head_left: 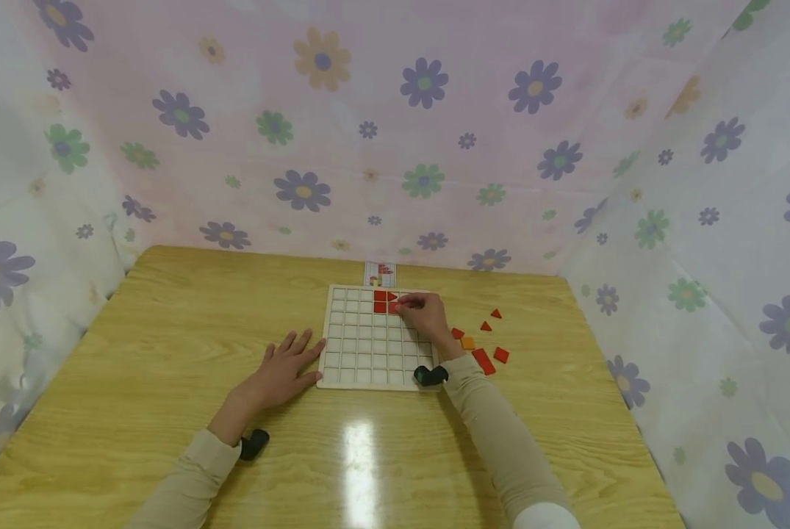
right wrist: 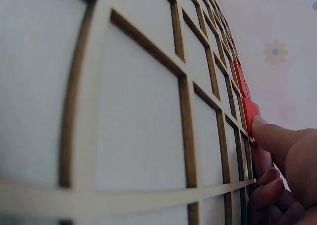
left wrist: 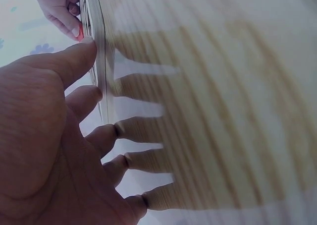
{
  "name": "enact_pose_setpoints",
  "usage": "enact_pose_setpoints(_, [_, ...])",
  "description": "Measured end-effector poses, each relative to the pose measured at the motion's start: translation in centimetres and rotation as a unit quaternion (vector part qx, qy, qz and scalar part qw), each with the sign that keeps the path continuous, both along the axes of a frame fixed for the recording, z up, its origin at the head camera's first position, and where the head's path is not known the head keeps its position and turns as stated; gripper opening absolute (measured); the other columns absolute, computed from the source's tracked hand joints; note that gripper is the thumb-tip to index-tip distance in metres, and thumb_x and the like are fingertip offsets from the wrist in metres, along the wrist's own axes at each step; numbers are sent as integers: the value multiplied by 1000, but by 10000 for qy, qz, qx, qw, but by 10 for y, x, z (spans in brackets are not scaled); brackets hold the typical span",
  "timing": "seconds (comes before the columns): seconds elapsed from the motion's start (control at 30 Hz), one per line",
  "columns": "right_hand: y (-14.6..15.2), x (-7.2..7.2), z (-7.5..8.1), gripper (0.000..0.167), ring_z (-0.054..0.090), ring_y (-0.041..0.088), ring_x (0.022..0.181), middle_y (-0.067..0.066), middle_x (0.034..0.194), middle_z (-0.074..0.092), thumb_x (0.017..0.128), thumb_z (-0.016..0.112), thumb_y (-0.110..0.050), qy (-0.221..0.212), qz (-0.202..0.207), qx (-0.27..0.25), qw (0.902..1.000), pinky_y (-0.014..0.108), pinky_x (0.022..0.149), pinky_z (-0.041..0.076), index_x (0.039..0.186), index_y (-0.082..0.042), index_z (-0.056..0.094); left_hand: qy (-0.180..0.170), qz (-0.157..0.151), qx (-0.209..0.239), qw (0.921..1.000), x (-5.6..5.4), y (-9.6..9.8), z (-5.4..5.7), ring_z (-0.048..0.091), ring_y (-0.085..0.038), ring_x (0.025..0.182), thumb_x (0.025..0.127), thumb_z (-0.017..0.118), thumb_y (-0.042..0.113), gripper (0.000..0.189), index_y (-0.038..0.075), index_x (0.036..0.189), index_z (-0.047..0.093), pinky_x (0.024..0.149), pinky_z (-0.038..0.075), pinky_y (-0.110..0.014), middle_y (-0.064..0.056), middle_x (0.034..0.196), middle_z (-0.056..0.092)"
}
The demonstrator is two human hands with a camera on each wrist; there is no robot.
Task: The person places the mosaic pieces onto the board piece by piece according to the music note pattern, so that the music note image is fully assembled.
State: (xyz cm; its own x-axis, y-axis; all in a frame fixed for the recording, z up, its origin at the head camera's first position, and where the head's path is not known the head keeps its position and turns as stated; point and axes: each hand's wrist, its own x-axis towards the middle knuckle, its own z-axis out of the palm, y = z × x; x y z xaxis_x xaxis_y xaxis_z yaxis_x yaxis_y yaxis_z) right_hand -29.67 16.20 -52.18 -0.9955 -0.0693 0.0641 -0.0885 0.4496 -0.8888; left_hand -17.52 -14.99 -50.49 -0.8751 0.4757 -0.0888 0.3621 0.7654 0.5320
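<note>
Piece (right wrist: 249,110), red and smooth, at the grid board's (head_left: 364,345) 12-to-1 o'clock, pinched between thumb and fingers of the right hand (head_left: 428,314). Step, as judged: fitting it into a cell beside other red pieces (head_left: 380,296) (full seating cannot be told; the fingers hide it). Next move seems to call for squaring its edges to the cell walls, then a light press before release.

Board: pale wood, raised slats framing square white cells. At 8 to 9 o'clock the left hand (head_left: 281,375) lies with fingers spread, gripping nothing, some tips touching the board's edge. Off the board toward 2 to 4 o'clock: red triangles (head_left: 496,314), an orange square (head_left: 468,343), a long red rectangle (head_left: 483,361). At 12 o'clock, a printed card (head_left: 379,274). Beneath, a glossy wood-grain table (head_left: 236,308); beyond, floral cloth (head_left: 368,158), faintly creased.
</note>
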Motion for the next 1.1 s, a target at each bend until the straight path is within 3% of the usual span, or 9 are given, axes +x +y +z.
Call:
enact_pose_setpoints(0.4, [-1, 1, 1, 15, 68, 30, 91, 17, 105, 75, 93, 76, -11, 9, -15, 101, 9999, 33, 79, 53, 102, 0, 79, 44, 16, 27, 10000, 3, 2, 6, 13, -56, 150, 105, 57, 28, 61, 4, 158, 36, 111, 10, -80, -30, 164, 21])
enact_pose_setpoints(1.1, [-3, 4, 0, 13, 69, 31, 89, 18, 101, 76, 91, 77, -9, 162, -109, 181, 9996, 32, 75, 52, 100, 1, 79, 80, 18, 32, 10000, 2, 1, 2, 12, -56, 150, 105, 58, 28, 62, 5, 158, 36, 111, 11, -80, -29, 164, 21])
